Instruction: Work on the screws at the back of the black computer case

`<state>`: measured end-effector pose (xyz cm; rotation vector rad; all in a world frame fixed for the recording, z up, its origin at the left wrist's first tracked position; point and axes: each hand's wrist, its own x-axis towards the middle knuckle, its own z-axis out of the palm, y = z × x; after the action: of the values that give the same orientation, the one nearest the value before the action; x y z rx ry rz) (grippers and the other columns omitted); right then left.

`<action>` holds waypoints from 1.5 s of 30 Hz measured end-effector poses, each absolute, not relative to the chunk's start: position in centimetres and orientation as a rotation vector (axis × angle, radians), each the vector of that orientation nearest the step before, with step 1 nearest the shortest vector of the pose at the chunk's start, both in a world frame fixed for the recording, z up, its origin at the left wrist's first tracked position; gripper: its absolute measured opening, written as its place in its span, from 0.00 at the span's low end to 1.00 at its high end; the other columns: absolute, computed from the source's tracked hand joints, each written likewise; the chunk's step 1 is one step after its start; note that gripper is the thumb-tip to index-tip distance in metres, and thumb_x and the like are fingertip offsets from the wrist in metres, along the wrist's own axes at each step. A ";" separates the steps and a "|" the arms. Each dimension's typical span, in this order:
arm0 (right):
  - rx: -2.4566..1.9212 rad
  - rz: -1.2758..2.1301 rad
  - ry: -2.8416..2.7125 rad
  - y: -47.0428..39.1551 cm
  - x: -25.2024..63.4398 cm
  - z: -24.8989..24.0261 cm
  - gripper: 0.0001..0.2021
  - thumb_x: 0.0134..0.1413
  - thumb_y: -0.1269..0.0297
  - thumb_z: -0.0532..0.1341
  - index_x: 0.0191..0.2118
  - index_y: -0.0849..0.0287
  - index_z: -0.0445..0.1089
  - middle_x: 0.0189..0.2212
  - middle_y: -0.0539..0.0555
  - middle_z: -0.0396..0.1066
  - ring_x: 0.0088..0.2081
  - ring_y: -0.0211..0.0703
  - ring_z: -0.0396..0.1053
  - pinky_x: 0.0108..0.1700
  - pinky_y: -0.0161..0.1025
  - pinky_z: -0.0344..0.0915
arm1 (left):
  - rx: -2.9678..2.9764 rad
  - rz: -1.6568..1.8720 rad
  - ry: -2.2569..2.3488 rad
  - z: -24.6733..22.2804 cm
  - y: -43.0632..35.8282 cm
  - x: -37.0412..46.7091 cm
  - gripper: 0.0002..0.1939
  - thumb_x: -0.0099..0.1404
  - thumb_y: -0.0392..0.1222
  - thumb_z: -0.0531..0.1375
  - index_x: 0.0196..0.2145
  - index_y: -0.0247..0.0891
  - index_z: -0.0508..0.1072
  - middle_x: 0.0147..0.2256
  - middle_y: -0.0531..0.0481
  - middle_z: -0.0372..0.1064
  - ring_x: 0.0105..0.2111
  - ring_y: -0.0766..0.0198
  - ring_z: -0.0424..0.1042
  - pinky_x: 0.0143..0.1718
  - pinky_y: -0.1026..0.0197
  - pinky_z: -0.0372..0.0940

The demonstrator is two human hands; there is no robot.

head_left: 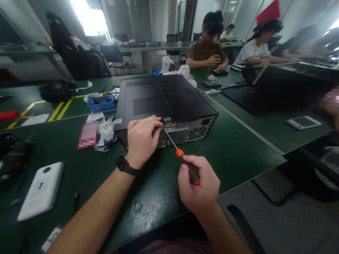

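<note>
A black desktop computer case (186,97) lies on its side on the green table, its rear panel with a round fan grille turned towards me. In my right hand (201,185) is a screwdriver (193,172) with a black and orange handle. Its thin shaft points up and left to the rear panel's upper edge. My left hand (143,136) rests at that same edge, fingers curled together beside the shaft's tip. Whatever those fingers pinch is too small or hidden to make out. A dark watch sits on my left wrist.
Left of the case are a blue tray (102,104) of small parts and a work glove (106,133). A white device (42,189) lies nearer me. Rightwards are a phone (303,123) and a large black panel (288,86). Several people work across the table.
</note>
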<state>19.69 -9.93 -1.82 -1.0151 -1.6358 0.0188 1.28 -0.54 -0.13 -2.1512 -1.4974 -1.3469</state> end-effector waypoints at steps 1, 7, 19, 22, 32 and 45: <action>-1.020 0.018 -1.635 -10.0 19.7 -1.8 0.08 0.63 0.70 0.60 0.47 0.56 0.70 0.35 0.52 0.77 0.33 0.40 0.76 0.36 0.39 0.74 | -2.151 -1.349 -1.490 -0.1 -0.5 1.3 0.05 0.71 0.37 0.62 0.38 0.45 0.78 0.48 0.51 0.83 0.54 0.56 0.80 0.56 0.48 0.62; -1.020 0.013 -1.638 -10.0 19.7 -1.9 0.08 0.63 0.71 0.60 0.46 0.56 0.70 0.35 0.51 0.77 0.32 0.40 0.76 0.36 0.38 0.74 | -2.158 -1.344 -1.510 -0.1 -0.5 1.3 0.05 0.71 0.38 0.62 0.39 0.45 0.78 0.49 0.50 0.83 0.54 0.55 0.79 0.57 0.48 0.62; -1.035 0.026 -1.634 -9.9 19.6 -2.0 0.08 0.63 0.70 0.60 0.47 0.55 0.70 0.36 0.52 0.77 0.34 0.41 0.77 0.37 0.40 0.75 | -2.117 -1.367 -1.470 -0.1 -0.7 1.5 0.03 0.69 0.37 0.64 0.41 0.43 0.77 0.48 0.48 0.83 0.52 0.54 0.81 0.55 0.49 0.64; -1.039 0.024 -1.635 -9.9 19.6 -1.9 0.08 0.63 0.70 0.60 0.47 0.55 0.70 0.35 0.52 0.77 0.33 0.41 0.77 0.37 0.40 0.75 | -2.117 -1.362 -1.500 -0.1 -0.6 1.4 0.05 0.69 0.38 0.63 0.43 0.43 0.77 0.49 0.47 0.83 0.53 0.54 0.80 0.56 0.48 0.64; -1.059 0.025 -1.628 -9.9 19.6 -1.9 0.08 0.62 0.70 0.61 0.46 0.55 0.70 0.35 0.52 0.77 0.33 0.41 0.77 0.36 0.40 0.75 | -2.101 -1.332 -1.562 -0.4 -0.4 1.3 0.09 0.69 0.39 0.63 0.48 0.43 0.76 0.51 0.46 0.82 0.53 0.52 0.79 0.58 0.46 0.64; -1.082 0.023 -1.628 -9.8 19.5 -1.7 0.08 0.63 0.69 0.60 0.46 0.55 0.71 0.35 0.53 0.78 0.33 0.42 0.77 0.38 0.41 0.76 | -2.100 -1.318 -1.565 -0.3 -0.5 1.2 0.09 0.69 0.38 0.63 0.48 0.43 0.76 0.50 0.46 0.82 0.54 0.51 0.79 0.58 0.46 0.65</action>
<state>19.45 -9.82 -1.70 -1.0820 -1.6279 0.0227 1.23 -0.46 -0.35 -2.0997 -1.5649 -1.3179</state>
